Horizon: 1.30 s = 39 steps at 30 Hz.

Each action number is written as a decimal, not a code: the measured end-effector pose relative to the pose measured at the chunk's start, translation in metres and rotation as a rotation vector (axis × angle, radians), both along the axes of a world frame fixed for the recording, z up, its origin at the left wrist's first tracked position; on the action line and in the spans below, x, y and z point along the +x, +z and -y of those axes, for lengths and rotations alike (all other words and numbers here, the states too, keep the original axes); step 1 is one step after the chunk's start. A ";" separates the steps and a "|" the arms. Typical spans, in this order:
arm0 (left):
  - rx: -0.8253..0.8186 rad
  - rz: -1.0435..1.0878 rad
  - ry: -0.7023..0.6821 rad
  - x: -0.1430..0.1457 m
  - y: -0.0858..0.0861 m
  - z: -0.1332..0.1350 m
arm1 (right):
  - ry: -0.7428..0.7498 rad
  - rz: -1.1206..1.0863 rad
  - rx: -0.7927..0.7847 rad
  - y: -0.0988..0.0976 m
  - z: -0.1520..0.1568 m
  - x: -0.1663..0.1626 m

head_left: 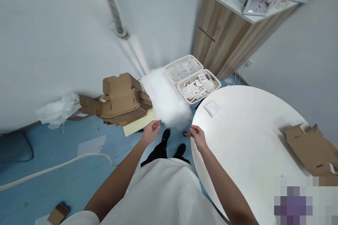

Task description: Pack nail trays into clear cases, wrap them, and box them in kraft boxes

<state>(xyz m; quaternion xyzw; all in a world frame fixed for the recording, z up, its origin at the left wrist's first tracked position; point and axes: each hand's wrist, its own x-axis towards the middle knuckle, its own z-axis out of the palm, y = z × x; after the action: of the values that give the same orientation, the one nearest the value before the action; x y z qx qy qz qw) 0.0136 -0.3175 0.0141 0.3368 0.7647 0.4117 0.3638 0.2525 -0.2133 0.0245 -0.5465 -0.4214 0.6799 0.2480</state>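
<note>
My left hand [151,132] is held out in front of me with its fingers curled together, close to the lower edge of a pile of white, translucent packing sheets [169,96]. Across from it, my right hand [198,137] is over the near-left rim of a round white table [245,130], thumb and fingers pinched. What either hand grips, if anything, is too small to make out. On the table lies a small flat clear packet [211,108], just beyond my right hand.
Folded cardboard boxes [121,102] are stacked left of the sheets. Two white baskets [179,83] stand behind, one with printed cards. Cardboard [308,147] lies on the table's right side. A wooden cabinet [221,31] stands at the back. A pale hose [52,168] crosses the blue floor.
</note>
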 end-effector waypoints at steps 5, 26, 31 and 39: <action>0.057 -0.149 0.240 -0.057 0.013 0.019 | 0.223 0.113 0.273 0.008 -0.009 -0.058; -0.175 -0.578 -0.218 -0.209 0.007 0.048 | 0.900 0.858 1.005 0.022 0.012 -0.339; -0.080 -0.529 -0.246 -0.212 0.007 0.056 | 0.776 0.861 0.820 0.018 0.001 -0.342; 0.002 -0.489 -0.159 -0.216 0.017 0.060 | 0.534 0.520 0.516 0.041 -0.018 -0.337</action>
<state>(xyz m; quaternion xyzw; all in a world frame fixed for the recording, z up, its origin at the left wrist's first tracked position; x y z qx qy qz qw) -0.2023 -0.3777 0.0315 0.4855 0.8007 0.2889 0.1990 -0.0846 -0.1950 0.0651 -0.4916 -0.7517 0.4326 0.0779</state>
